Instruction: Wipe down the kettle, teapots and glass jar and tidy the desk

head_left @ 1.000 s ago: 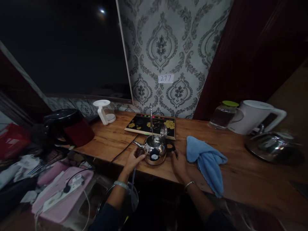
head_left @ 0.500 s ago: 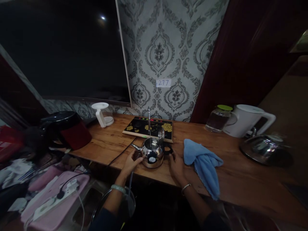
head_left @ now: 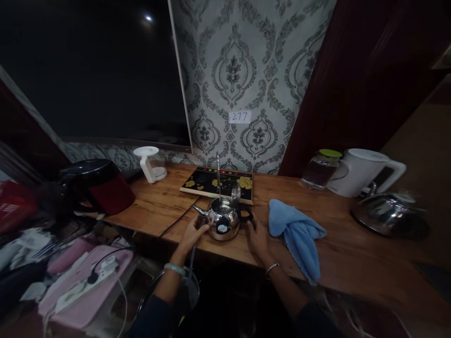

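Note:
A shiny metal kettle (head_left: 222,226) with its lid (head_left: 236,192) tipped up stands near the table's front edge, spout to the left. The curved metal tap (head_left: 218,171) of a black electric tea stove (head_left: 204,182) with gold flowers hangs over its mouth. Whether water runs is too fine to tell. My left hand (head_left: 190,234) lies by the kettle's left side below the spout, open, thumb against or very close to the body. On the other side my right hand (head_left: 259,237) is beside the black handle (head_left: 245,214), fingers apart, not wrapped around it.
A blue cloth (head_left: 298,230) lies right of my right hand. Further right stand a green-lidded glass jug (head_left: 321,171), a white electric kettle (head_left: 361,171) and another metal kettle (head_left: 391,213). A white-handled pot (head_left: 150,164) and a dark red kettle (head_left: 109,190) stand left.
The view has shifted slightly. My hands and the kettle hold nearly the same positions, and the lid stays tipped up.

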Demonstrator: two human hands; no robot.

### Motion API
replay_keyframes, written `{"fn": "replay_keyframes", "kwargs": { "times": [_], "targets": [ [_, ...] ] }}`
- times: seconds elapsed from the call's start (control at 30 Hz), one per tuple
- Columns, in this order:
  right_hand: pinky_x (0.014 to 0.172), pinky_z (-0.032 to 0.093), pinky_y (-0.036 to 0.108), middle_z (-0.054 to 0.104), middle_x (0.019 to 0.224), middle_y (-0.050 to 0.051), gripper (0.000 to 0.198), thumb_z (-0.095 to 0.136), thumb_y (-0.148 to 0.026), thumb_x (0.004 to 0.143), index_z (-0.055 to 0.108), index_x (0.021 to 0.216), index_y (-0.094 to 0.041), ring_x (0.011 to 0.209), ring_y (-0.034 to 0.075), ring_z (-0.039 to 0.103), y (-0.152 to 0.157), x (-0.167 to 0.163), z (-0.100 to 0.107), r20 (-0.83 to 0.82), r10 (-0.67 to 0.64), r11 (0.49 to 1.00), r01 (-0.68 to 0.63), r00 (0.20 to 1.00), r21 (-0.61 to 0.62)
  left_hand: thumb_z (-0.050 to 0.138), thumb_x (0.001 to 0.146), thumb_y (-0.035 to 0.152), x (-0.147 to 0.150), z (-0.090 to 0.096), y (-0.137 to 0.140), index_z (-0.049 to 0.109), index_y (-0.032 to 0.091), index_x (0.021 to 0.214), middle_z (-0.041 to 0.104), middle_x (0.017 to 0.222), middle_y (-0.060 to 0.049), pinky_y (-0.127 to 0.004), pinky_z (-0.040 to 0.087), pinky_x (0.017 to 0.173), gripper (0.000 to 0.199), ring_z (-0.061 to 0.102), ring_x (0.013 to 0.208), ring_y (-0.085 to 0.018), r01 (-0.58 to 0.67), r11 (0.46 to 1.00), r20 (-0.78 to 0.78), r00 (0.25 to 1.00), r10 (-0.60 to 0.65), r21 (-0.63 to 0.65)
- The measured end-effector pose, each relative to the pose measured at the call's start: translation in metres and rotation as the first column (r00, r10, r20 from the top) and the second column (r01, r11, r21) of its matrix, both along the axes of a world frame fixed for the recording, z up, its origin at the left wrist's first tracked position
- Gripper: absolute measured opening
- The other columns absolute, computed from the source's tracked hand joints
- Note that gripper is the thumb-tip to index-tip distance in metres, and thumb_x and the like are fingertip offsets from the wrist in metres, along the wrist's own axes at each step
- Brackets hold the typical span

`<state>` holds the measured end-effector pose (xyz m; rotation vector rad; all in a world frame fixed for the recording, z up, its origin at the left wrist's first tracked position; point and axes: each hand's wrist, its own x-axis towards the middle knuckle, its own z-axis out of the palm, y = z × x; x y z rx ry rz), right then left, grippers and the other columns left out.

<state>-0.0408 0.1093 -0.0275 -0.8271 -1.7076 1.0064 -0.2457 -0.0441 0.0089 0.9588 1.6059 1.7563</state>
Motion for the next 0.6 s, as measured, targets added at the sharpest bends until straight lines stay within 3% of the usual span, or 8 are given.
{"fn": "replay_keyframes", "kwargs": {
  "times": [0.2, 0.6],
  "targets": [
    [0.109, 0.047, 0.05, 0.069, 0.135, 0.017, 0.054, 0.045, -0.044, 0.094, 0.065, 0.134, -0.014, 0.126, 0.029, 0.064, 0.0003, 0.0017, 0.0015, 0.032, 0.005, 1.0, -0.005, 0.999, 0.007, 0.084, 0.069, 0.045, 0.0014, 0.0038, -0.0015, 0.07, 0.018, 0.114, 0.074, 0.122, -0.012, -0.045, 0.047, 0.109, 0.054, 0.066, 0.118, -0.029, 0.006, 1.0, -0.039, 0.999, -0.006, 0.0],
    [0.109, 0.048, 0.05, 0.07, 0.134, 0.016, 0.051, 0.047, -0.041, 0.094, 0.065, 0.134, -0.014, 0.124, 0.029, 0.065, -0.0005, 0.0024, 0.003, 0.002, 0.025, 1.0, -0.025, 1.0, 0.004, 0.085, 0.069, 0.05, -0.002, -0.0038, -0.0011, 0.07, 0.017, 0.115, 0.073, 0.121, -0.013, -0.047, 0.047, 0.11, 0.059, 0.066, 0.118, -0.031, 0.018, 1.0, -0.024, 1.0, -0.018, 0.008]
  ]
}}
